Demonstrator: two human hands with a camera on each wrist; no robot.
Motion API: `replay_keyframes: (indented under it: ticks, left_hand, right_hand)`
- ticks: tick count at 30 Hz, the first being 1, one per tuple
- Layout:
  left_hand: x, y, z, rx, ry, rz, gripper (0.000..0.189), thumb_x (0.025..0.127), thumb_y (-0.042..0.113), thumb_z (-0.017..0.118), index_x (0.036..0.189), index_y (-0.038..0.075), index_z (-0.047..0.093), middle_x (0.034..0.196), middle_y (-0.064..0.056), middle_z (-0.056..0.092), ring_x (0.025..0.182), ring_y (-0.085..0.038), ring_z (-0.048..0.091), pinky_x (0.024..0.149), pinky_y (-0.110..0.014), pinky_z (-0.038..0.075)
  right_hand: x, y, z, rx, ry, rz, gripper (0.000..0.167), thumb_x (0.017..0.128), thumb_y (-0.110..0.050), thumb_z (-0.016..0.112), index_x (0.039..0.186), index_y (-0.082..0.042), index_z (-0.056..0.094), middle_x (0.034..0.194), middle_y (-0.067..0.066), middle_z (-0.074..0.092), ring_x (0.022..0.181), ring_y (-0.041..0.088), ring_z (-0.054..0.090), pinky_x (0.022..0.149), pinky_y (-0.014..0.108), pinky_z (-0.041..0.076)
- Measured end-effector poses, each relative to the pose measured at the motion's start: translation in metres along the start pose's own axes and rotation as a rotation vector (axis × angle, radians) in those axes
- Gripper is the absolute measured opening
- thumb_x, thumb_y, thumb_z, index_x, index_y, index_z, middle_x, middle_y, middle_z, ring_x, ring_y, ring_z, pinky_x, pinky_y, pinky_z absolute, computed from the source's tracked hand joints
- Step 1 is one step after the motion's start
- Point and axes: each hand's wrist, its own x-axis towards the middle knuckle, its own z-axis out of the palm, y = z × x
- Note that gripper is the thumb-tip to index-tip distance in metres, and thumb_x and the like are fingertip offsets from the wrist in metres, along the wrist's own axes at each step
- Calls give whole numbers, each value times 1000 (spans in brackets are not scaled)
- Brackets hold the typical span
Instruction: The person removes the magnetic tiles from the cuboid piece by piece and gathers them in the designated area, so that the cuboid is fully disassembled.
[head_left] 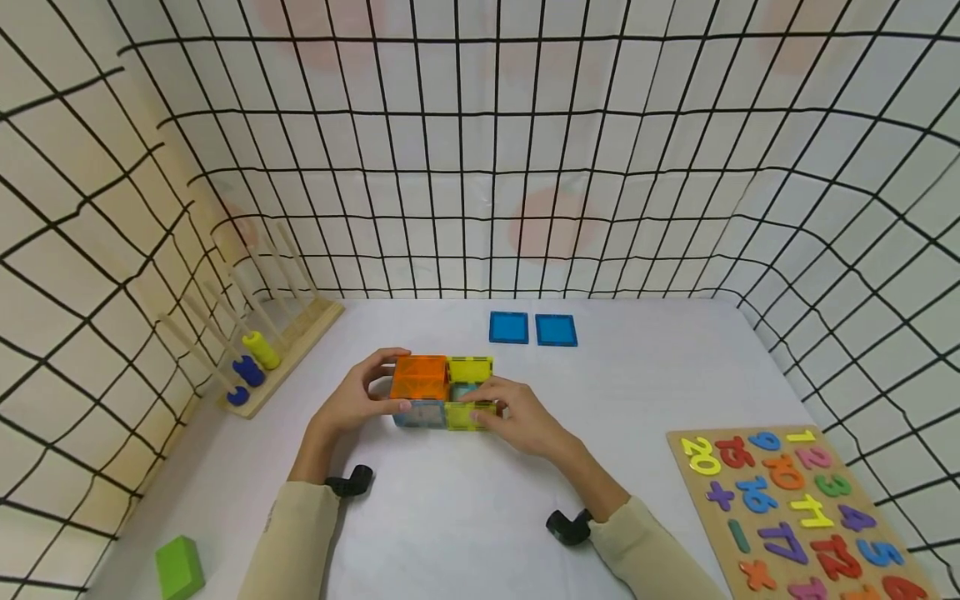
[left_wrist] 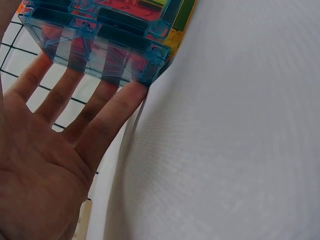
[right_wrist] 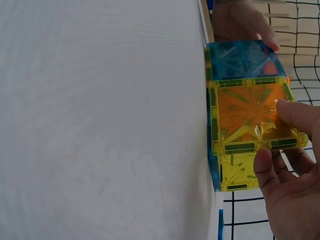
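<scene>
- Two hands at work on one tile box [head_left: 442, 392], sitting on the white counter [head_left: 465, 508] roughly mid-way across, nearer than the pair of blue tiles [head_left: 532, 328].
- Left hand [head_left: 360, 398] cupping the left side of the tile box, fingers straight and flat against the clear blue wall [left_wrist: 100, 55] in the left wrist view, thumb over the orange lid [head_left: 420, 375]; bracing, not clenching.
- Right hand [head_left: 517, 417] pinching the yellow tile [right_wrist: 250, 117] at the right end of the tile box, thumb on its lower edge and a finger on its face.
- Right half of the tile box apparently without a lid, teal showing inside.
- Likely step: seating the yellow tile squarely against its neighbours. Best done by keeping the left-hand brace steady, easing edges into line and letting them meet flush rather than forcing them.
- Worth watching: too hard a push from the right probably sliding or folding the whole tile box on the smooth cloth.
- Left of the tile box, a wooden peg rack [head_left: 255, 350] with blue and yellow rings; well to the right, a number puzzle board [head_left: 795, 508]; near left of the tile box, a green block [head_left: 178, 567].
</scene>
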Motion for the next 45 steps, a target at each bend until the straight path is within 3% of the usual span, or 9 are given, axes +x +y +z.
replay_keyframes:
  ticks: [8,16,26,29,33,38,45]
  left_hand:
    - [-3,2,-2,-1,-3,-1,76,83,15,87,148,26,49,147,-8,50,135,-39,49,101,-53,55]
    - [-2,0,-2,13,4,-26,75,83,18,87,147,29,49,147,-6,51,136,-37,49,104,-56,52]
    - [0,2,-3,6,-1,-6,76,84,16,86,149,23,47,147,-7,50,136,-37,49,103,-55,54]
    - [0,3,-3,8,-5,-7,78,84,16,86,151,19,46,148,-7,50,136,-37,49,104,-56,53]
    - [-1,2,-2,8,-6,-7,79,83,16,86,151,18,45,148,-8,50,137,-38,48,104,-58,52]
    - [-1,0,-1,6,-10,-11,75,84,17,86,147,27,48,148,-8,49,137,-40,47,105,-60,51]
    - [0,-3,-1,15,-8,-6,76,84,17,86,148,25,47,148,-8,49,137,-40,47,105,-61,51]
  right_hand:
    - [0,2,0,-43,14,-14,25,101,-17,66,123,-25,73,113,-6,67,99,13,57,84,26,55]
    - [-3,1,-15,-72,71,-2,23,101,-18,67,124,-19,69,116,-4,68,99,14,61,85,27,57]
    - [1,2,-70,48,212,20,45,100,-13,67,143,-26,60,108,6,65,94,21,70,80,33,64]
    - [1,6,-91,84,273,36,47,100,-11,67,145,-21,59,101,11,63,88,23,74,74,32,64]
    - [3,13,-116,61,381,96,41,99,-13,69,139,-12,64,96,14,65,81,25,75,68,25,61]
    - [3,32,-143,-51,483,221,36,99,-23,70,133,-11,68,101,15,74,84,28,71,63,21,53]
    - [-2,67,-174,-65,509,439,44,100,-36,68,139,-15,65,116,16,74,101,33,68,74,28,53]
